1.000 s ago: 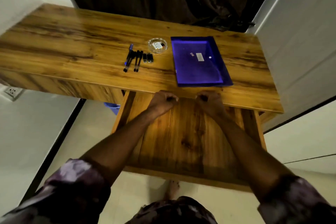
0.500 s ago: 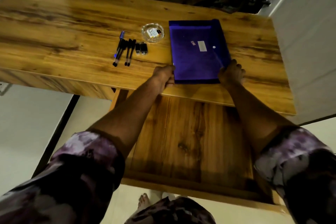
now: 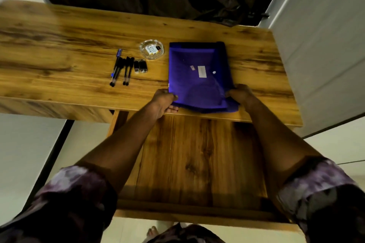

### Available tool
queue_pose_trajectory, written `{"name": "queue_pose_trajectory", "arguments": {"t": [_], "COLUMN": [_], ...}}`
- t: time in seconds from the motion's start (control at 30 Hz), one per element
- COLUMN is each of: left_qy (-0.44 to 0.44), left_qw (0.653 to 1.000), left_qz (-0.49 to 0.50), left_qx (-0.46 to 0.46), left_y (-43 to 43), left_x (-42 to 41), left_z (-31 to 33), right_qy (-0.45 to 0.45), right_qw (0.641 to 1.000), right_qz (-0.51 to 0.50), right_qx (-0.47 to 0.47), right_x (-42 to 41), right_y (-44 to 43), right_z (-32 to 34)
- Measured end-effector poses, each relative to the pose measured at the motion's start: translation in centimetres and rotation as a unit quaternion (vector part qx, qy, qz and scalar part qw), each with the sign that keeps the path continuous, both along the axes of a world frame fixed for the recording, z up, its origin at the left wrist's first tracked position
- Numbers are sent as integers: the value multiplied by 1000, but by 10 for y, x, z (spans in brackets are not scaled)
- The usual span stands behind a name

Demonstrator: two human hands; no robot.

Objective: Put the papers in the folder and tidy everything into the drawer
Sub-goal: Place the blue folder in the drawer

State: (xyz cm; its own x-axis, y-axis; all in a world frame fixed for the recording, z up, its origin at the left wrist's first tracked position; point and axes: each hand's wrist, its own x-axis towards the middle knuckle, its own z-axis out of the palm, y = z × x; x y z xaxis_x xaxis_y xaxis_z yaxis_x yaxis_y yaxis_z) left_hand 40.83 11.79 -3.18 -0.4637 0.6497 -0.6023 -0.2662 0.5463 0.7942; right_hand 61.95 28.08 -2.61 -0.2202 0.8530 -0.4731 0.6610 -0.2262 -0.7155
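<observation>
A blue plastic folder [image 3: 198, 77] with a white label and snap button lies on the wooden desk [image 3: 79, 45], its near edge lifted a little and curled. My left hand [image 3: 163, 100] grips its near left corner, thumb on top. At the near right corner my right hand [image 3: 240, 93] holds the folder's edge. Below the desk's front edge the wooden drawer [image 3: 189, 160] is pulled wide out, with nothing lying in it. Any papers inside the folder are hidden.
Several black and blue pens [image 3: 120, 68] lie in a row left of the folder, with two small dark clips [image 3: 140, 66] beside them. A glass ashtray [image 3: 151, 49] holding small items sits behind those. A dark curtain hangs behind the desk, a white wall on the right.
Both hands left the drawer's front, reached onto the desk and took hold of the folder's near corners. The folder's near edge now lifts off the desk.
</observation>
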Motion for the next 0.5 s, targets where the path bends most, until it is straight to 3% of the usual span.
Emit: {"name": "queue_pose_trajectory", "arguments": {"t": [0.2, 0.37, 0.5], "left_qy": [-37, -109, -143], "left_qw": [996, 976, 974], "left_qz": [-53, -159, -114], "left_qx": [68, 99, 134], "left_y": [-59, -122, -155], "left_x": [4, 3, 3], "left_z": [13, 26, 37], "right_qy": [188, 221, 309], "right_qw": [964, 959, 918], "right_qz": [-48, -52, 23], "right_qx": [-183, -169, -247], "right_x": [34, 57, 74], "right_y": [-46, -82, -121], "right_z": [8, 9, 25]}}
